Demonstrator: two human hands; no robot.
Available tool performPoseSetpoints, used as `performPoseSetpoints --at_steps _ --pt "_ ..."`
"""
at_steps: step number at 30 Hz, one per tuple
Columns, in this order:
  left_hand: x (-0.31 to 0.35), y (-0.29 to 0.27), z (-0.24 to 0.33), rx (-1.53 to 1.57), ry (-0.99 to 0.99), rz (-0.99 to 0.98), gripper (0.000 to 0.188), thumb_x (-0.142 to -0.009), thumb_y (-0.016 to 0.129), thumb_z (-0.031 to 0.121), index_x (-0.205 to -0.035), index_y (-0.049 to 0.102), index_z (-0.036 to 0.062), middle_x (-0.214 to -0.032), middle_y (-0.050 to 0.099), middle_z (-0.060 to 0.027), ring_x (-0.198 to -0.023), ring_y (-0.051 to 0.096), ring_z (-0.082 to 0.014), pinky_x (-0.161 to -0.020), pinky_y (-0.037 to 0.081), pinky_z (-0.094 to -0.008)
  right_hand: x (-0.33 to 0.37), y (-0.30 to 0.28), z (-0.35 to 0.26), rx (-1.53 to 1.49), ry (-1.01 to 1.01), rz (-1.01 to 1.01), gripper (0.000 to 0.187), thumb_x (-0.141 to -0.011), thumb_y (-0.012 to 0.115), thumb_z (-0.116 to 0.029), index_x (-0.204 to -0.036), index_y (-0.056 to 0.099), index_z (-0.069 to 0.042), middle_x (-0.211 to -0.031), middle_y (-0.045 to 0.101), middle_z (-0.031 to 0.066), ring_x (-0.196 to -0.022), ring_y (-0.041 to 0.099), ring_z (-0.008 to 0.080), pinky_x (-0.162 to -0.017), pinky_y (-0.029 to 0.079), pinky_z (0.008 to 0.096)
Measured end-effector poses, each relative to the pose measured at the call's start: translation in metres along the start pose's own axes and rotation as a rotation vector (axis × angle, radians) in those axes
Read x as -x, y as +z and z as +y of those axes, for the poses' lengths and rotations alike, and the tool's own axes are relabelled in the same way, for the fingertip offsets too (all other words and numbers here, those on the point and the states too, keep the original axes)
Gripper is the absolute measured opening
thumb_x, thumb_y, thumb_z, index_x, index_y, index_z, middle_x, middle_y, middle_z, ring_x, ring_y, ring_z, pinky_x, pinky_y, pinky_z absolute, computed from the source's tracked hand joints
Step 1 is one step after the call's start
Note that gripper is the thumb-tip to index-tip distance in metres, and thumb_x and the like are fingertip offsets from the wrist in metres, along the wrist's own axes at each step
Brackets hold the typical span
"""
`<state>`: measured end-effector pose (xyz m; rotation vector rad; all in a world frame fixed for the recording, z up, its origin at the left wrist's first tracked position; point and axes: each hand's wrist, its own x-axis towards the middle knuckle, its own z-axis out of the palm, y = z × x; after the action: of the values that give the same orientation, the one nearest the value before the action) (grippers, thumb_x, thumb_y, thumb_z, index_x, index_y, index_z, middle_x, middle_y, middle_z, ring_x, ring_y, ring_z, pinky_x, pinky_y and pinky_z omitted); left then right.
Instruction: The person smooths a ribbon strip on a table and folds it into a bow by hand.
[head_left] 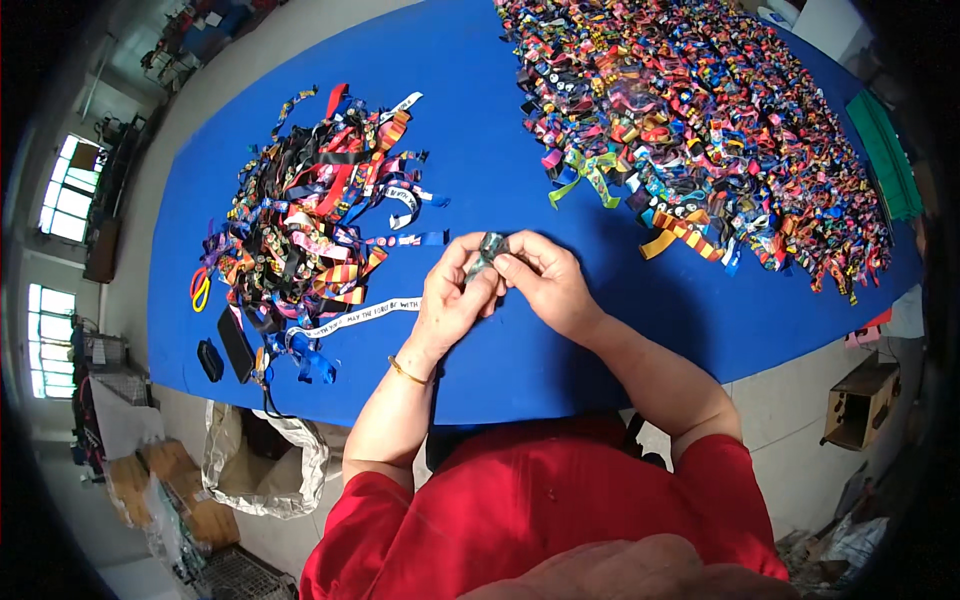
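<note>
My left hand (452, 296) and my right hand (548, 283) meet over the middle of the blue table (480, 140). Between their fingertips they pinch a short dark ribbon (492, 243) with a grey-green pattern, folded into a loop at the top. Its lower part is hidden by my fingers. A white ribbon (365, 314) with dark lettering runs from the left pile to behind my left wrist. That loose pile of colourful printed ribbons (310, 200) lies to the left of my hands. To the right spreads a much larger heap of knotted or looped ribbons (700, 130).
A black phone-like slab (235, 344) and a small black case (210, 360) lie near the table's left edge. Below that edge hangs an open silvery bag (265, 470). A green box-like object (885, 155) borders the large heap. A cardboard box (860, 402) stands on the floor at right.
</note>
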<state>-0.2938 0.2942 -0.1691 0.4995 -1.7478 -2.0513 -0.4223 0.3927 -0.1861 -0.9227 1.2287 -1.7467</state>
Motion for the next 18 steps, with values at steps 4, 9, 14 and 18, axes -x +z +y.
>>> performPoseSetpoints --at_steps 4,9,14,18 --pt "0.002 0.002 0.004 -0.029 0.012 0.038 0.033 -0.095 0.062 0.013 -0.124 0.048 0.0056 -0.079 0.06 -0.0018 -0.061 0.052 -0.0045 -0.05 0.041 -0.0173 0.0 0.0 -0.006 0.147 -0.036 0.024 0.007 -0.092 0.061 -0.007 -0.089 0.062 -0.002 -0.08 0.063 0.0051 -0.072 0.06 0.0116 -0.066 0.049 0.0282" --pt "0.002 0.001 0.003 -0.021 0.015 0.08 0.021 -0.098 0.059 0.015 -0.116 0.055 0.0057 -0.067 0.059 -0.0001 -0.05 0.048 -0.0037 -0.042 0.035 -0.0167 0.0 -0.002 -0.015 0.417 -0.203 0.006 0.007 -0.091 0.063 -0.008 -0.089 0.064 -0.002 -0.08 0.063 0.0079 -0.076 0.062 0.0155 -0.068 0.05 0.0303" --pt "0.001 -0.002 0.002 0.009 0.06 0.063 0.014 -0.099 0.056 0.012 -0.112 0.055 0.0066 -0.067 0.059 0.0002 -0.05 0.046 -0.0025 -0.042 0.033 -0.0159 -0.002 -0.002 -0.017 0.115 0.058 -0.046 0.013 -0.095 0.061 -0.015 -0.092 0.062 -0.003 -0.076 0.061 0.0032 -0.066 0.059 0.0108 -0.062 0.049 0.0267" --pt "0.003 -0.002 0.002 0.034 0.03 0.039 0.011 -0.1 0.054 0.01 -0.11 0.054 0.0056 -0.067 0.059 -0.002 -0.049 0.045 -0.0034 -0.042 0.033 -0.0165 -0.003 -0.007 -0.018 0.159 0.182 0.073 0.026 -0.099 0.055 -0.027 -0.095 0.061 -0.002 -0.074 0.06 0.0024 -0.059 0.055 0.0085 -0.053 0.045 0.0247"
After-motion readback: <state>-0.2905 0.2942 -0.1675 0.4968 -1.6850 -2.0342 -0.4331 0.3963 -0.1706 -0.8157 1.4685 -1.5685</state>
